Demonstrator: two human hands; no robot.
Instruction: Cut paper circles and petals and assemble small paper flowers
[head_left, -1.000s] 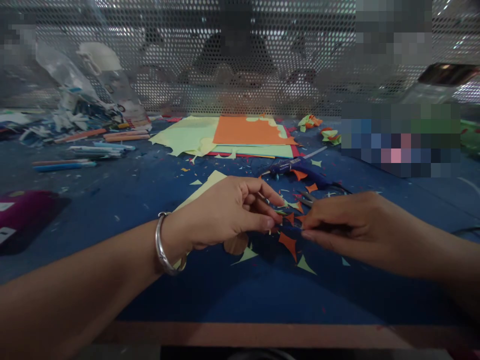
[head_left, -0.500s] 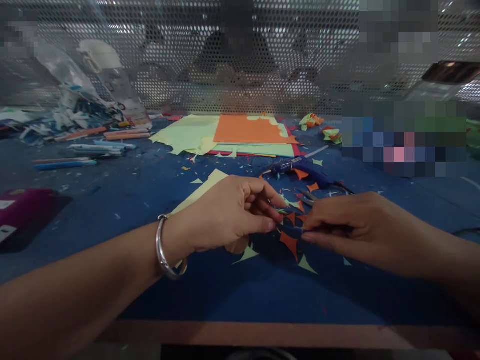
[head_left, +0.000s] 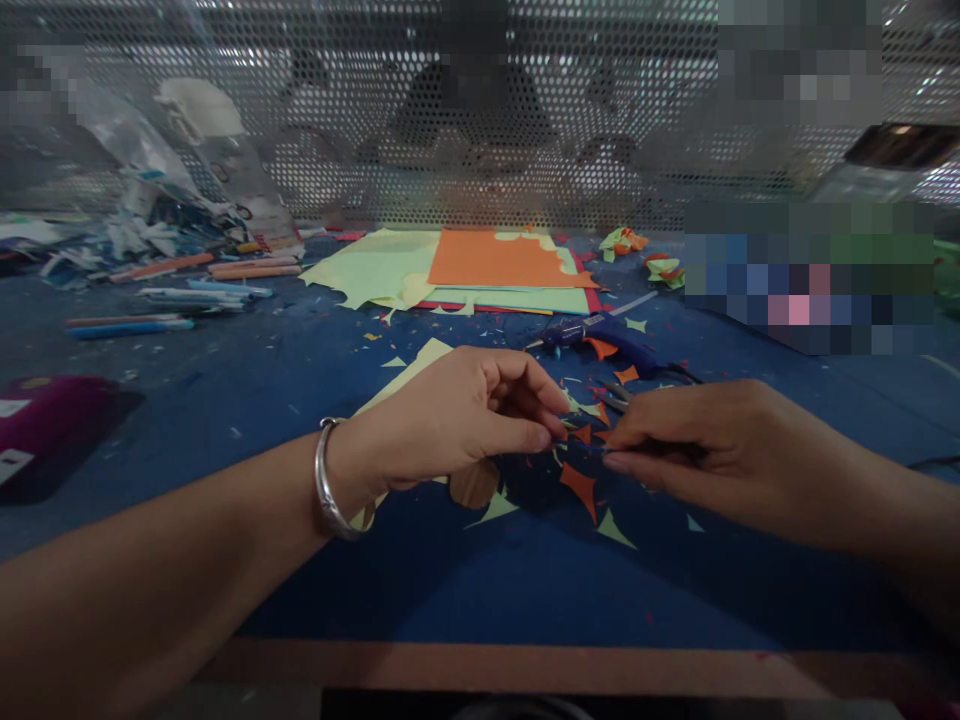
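My left hand (head_left: 480, 415), with a silver bangle (head_left: 328, 480) on its wrist, is closed, the thumb drawn up to the curled fingers. Facing it across a small gap, my right hand (head_left: 697, 430) pinches thumb against forefinger. A thin dark blue bit shows faintly at its fingertips; what either hand holds is too small to make out. Grey scissor blades (head_left: 616, 397) stick out behind the right hand, their handles hidden. Under my left hand lie a brown round disc (head_left: 474, 485) and a pale yellow paper sheet (head_left: 405, 375). Orange paper scraps (head_left: 578, 488) and green scraps (head_left: 615, 528) lie below the fingertips.
A blue glue gun (head_left: 600, 335) lies beyond my hands. Behind it are stacked paper sheets (head_left: 487, 262) and crumpled scraps (head_left: 624, 241). Coloured sticks (head_left: 255, 268), a clear bottle (head_left: 247, 180) and a purple object (head_left: 52, 425) stand leftward. A perforated metal panel (head_left: 345, 130) closes the back.
The dark blue piece between the hands shows much less now. Both hands have shifted slightly upward, and more of the brown disc is uncovered beneath my left hand.
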